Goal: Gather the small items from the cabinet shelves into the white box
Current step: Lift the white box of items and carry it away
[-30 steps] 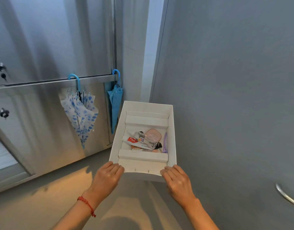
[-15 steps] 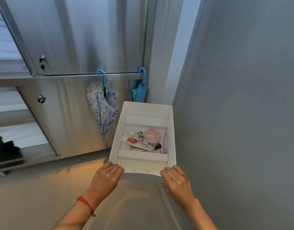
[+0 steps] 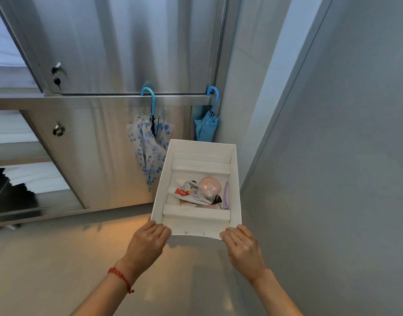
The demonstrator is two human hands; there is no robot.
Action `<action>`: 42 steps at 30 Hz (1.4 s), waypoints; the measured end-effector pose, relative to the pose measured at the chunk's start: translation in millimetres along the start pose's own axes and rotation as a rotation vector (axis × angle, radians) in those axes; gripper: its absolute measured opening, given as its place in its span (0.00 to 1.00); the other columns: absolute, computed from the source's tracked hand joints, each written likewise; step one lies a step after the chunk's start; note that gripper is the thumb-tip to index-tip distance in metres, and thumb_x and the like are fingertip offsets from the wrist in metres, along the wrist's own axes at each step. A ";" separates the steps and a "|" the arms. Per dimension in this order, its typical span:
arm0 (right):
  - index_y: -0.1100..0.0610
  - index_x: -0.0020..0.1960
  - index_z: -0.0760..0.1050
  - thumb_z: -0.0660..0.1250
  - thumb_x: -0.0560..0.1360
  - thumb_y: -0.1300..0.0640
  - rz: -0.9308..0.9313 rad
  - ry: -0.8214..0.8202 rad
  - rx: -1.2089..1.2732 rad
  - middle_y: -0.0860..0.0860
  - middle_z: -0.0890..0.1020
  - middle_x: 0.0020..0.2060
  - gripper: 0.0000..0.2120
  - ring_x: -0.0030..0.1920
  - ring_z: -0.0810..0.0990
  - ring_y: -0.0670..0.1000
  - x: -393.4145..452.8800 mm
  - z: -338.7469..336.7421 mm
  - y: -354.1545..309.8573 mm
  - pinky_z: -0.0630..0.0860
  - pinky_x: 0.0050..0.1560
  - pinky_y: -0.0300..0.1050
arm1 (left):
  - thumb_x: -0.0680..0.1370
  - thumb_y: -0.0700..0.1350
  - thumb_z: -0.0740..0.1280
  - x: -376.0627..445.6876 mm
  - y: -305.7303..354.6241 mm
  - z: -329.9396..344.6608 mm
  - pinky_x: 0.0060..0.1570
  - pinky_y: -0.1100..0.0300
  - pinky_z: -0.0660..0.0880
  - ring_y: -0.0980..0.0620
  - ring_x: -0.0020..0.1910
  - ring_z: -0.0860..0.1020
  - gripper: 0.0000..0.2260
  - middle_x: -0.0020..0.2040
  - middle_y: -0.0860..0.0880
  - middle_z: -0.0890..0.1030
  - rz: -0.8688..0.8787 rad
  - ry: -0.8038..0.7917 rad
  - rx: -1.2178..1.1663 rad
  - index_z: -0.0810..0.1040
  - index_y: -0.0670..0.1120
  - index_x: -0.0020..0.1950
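Note:
I carry the white box (image 3: 234,179) in front of me above the floor. My left hand (image 3: 148,241) grips its near left corner and my right hand (image 3: 241,244) grips its near right corner. Inside the middle compartment lie several small items: a white toothpaste tube (image 3: 187,195), a clear small bottle (image 3: 201,190), a pink rounded case (image 3: 210,185), a purple hair clip (image 3: 225,196) and a black piece (image 3: 218,199). The far and near compartments hold nothing I can see.
A steel cabinet (image 3: 105,53) stands ahead with locked doors and open shelves (image 3: 18,156) at the left. Two umbrellas hang from its ledge, a white one with blue spots (image 3: 150,147) and a plain blue one (image 3: 206,126). A grey wall (image 3: 332,156) runs close along my right.
The view has swung to the left and closer to the cabinet, so more of its open shelves show. Both hands keep the same grip on the box.

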State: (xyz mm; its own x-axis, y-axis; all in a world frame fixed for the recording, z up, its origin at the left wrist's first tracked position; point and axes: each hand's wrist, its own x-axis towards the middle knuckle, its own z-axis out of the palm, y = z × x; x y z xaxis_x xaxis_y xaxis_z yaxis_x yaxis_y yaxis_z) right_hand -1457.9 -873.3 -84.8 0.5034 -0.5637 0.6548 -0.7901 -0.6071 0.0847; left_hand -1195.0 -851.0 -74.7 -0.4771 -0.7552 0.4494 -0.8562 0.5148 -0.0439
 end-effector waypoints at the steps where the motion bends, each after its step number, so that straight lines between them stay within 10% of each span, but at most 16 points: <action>1: 0.60 0.34 0.81 0.48 0.76 0.70 -0.001 -0.007 0.002 0.52 0.80 0.30 0.24 0.36 0.82 0.51 4.0 6.1 3.4 0.71 0.50 0.41 | 0.62 0.33 0.73 4.2 -4.7 3.5 0.34 0.62 0.79 0.50 0.29 0.80 0.08 0.31 0.47 0.81 -0.008 -0.018 -0.007 0.79 0.44 0.31; 5: 0.60 0.35 0.81 0.49 0.76 0.70 -0.006 -0.025 0.015 0.52 0.80 0.30 0.24 0.36 0.82 0.51 20.7 27.9 13.4 0.71 0.50 0.41 | 0.52 0.36 0.82 16.5 -22.4 16.1 0.35 0.61 0.80 0.51 0.29 0.80 0.15 0.31 0.47 0.81 -0.052 -0.080 -0.020 0.79 0.44 0.31; 16: 0.60 0.34 0.80 0.46 0.78 0.69 -0.007 -0.094 0.059 0.52 0.79 0.29 0.26 0.35 0.82 0.51 42.4 68.3 44.6 0.71 0.48 0.42 | 0.69 0.31 0.54 47.8 -48.9 51.8 0.32 0.63 0.76 0.50 0.25 0.75 0.16 0.28 0.47 0.78 -0.064 -0.038 -0.011 0.78 0.44 0.30; 42: 0.61 0.36 0.81 0.42 0.79 0.68 -0.152 -0.201 0.311 0.53 0.80 0.31 0.29 0.36 0.82 0.52 29.6 158.0 151.9 0.72 0.47 0.44 | 0.66 0.28 0.51 95.5 -8.7 143.0 0.31 0.59 0.74 0.49 0.25 0.75 0.19 0.28 0.47 0.77 -0.314 -0.151 0.064 0.78 0.42 0.29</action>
State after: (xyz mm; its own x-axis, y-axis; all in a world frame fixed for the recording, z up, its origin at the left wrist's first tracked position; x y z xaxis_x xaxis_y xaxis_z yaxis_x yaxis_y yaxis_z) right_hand -1507.7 -1070.7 -171.2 0.6890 -0.5345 0.4895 -0.5736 -0.8150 -0.0824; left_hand -1261.4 -985.6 -159.0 -0.2084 -0.9267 0.3127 -0.9742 0.2251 0.0178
